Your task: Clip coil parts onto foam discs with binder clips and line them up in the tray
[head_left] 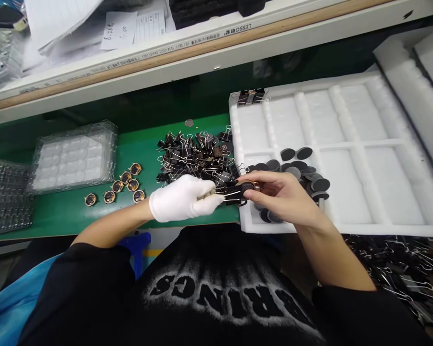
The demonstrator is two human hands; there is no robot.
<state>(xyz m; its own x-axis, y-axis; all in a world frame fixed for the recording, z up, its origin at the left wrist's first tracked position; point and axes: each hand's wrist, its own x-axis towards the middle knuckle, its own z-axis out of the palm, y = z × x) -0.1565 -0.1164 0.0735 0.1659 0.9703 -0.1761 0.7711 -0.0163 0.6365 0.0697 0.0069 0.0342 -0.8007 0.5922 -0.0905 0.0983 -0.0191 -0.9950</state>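
Binder clip (234,193) — pinched by gloved left hand (183,198), bare right hand (274,194) | over foam tray (346,226) corner, table edge near.

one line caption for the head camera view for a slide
White-gloved left hand and bare right hand hold a black metal binder clip between a clip pile and white foam tray.

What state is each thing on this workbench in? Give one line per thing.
Left hand: gloved, gripping binder clip handles.
Right hand: bare, holding the clip.
Binder clip: held between both hands.
Clip pile: loose heap.
Dark discs: heaped in foam tray.
Gold-rimmed pieces: lying loose.
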